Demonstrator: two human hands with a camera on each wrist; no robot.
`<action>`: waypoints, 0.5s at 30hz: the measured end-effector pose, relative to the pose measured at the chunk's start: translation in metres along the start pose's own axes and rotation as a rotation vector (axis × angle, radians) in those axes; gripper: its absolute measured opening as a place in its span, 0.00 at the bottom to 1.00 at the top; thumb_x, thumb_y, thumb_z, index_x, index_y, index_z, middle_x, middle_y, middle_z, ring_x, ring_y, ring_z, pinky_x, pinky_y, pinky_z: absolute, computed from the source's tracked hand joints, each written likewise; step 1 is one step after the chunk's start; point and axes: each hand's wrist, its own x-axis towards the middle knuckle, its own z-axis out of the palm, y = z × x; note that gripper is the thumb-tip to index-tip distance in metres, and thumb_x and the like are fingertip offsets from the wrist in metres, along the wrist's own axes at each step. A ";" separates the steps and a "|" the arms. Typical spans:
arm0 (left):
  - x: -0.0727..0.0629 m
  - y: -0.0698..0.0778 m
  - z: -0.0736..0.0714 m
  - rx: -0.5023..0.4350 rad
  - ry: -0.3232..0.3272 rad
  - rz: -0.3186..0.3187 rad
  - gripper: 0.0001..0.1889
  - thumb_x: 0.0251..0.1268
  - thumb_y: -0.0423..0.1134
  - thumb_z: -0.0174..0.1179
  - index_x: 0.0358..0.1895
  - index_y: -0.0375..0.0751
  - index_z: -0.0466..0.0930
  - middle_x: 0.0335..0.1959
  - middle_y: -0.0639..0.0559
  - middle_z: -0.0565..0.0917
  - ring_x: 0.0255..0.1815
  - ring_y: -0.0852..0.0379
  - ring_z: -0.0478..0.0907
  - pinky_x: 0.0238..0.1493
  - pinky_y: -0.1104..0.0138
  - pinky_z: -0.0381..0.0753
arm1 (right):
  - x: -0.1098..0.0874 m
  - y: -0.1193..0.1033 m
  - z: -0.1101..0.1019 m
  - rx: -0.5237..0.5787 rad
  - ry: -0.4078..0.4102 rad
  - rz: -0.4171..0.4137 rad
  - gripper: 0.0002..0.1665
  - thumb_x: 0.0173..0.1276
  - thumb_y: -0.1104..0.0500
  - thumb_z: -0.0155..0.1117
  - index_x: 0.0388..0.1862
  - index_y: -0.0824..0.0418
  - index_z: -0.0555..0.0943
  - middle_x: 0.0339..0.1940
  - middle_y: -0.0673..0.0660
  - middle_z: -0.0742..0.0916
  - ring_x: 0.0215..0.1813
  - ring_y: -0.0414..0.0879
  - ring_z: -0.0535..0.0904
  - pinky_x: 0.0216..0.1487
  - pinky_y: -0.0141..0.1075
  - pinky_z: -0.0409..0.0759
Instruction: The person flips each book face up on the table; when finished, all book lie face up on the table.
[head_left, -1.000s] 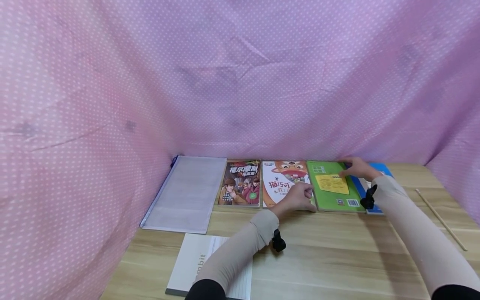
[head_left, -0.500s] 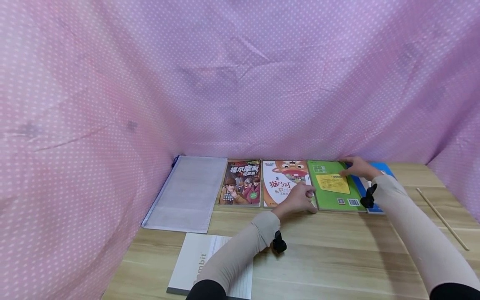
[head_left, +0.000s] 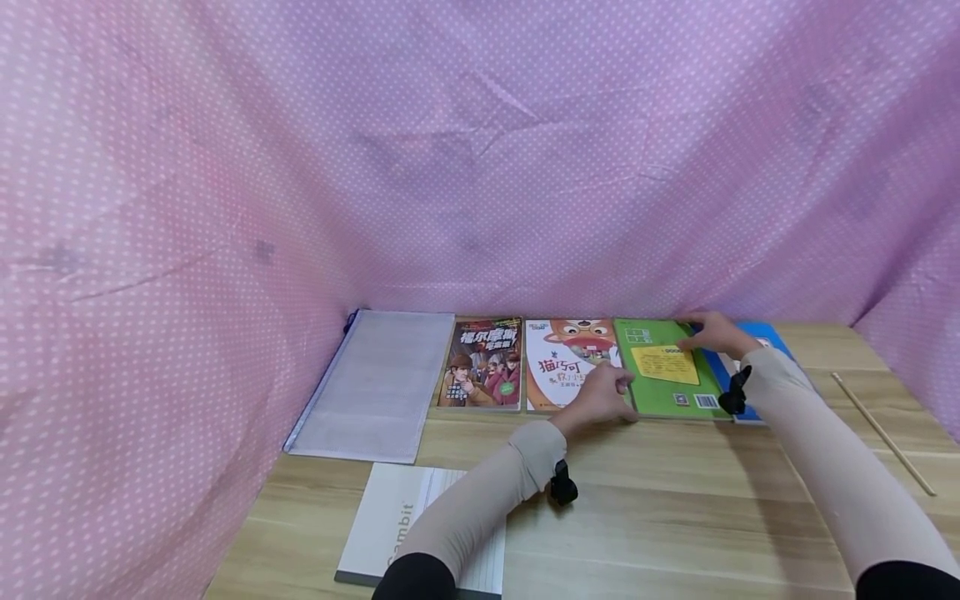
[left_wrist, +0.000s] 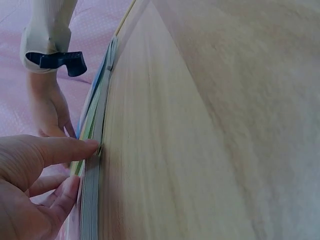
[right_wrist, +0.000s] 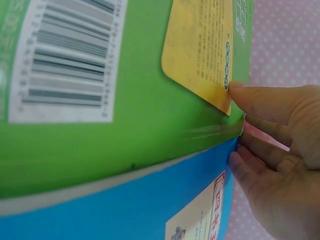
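Observation:
My left hand [head_left: 602, 395] is at the lower right corner of a white picture book [head_left: 551, 368] with a cartoon animal on its cover. In the left wrist view its thumb [left_wrist: 75, 149] touches the near edges of the books. My right hand [head_left: 718, 335] is at the far right corner of a green book [head_left: 654, 398] with a yellow panel and a barcode. Its thumb [right_wrist: 250, 97] presses the cover, and its other fingers lie along the edge. Under that hand and sleeve, a blue book [right_wrist: 165, 200] is partly hidden beside the green one.
A dark comic-style book [head_left: 480, 367] lies left of the white one, then a pale mesh pouch [head_left: 371, 387]. Nearer is a notebook [head_left: 390, 508], partly under the left sleeve. A thin stick [head_left: 885, 433] lies at right. Pink dotted cloth [head_left: 480, 167] hangs behind the wooden table [head_left: 660, 517].
My left hand has slid slightly to the right along the near edges of the books. The right hand stays at the green book's corner, and the books keep their row.

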 end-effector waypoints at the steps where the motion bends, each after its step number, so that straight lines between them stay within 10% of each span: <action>1: 0.000 0.001 0.000 0.003 0.001 -0.003 0.37 0.40 0.27 0.81 0.61 0.35 0.81 0.37 0.57 0.74 0.35 0.69 0.67 0.38 0.80 0.75 | 0.000 0.000 0.000 -0.002 0.002 0.002 0.45 0.71 0.57 0.67 0.78 0.72 0.57 0.78 0.80 0.54 0.77 0.79 0.50 0.73 0.73 0.52; 15: 0.006 -0.005 0.000 0.033 -0.049 0.065 0.38 0.41 0.31 0.83 0.62 0.37 0.81 0.38 0.59 0.74 0.36 0.69 0.68 0.40 0.81 0.75 | -0.003 -0.005 0.001 -0.020 0.010 0.006 0.44 0.72 0.57 0.66 0.78 0.74 0.57 0.77 0.81 0.57 0.76 0.79 0.53 0.74 0.71 0.55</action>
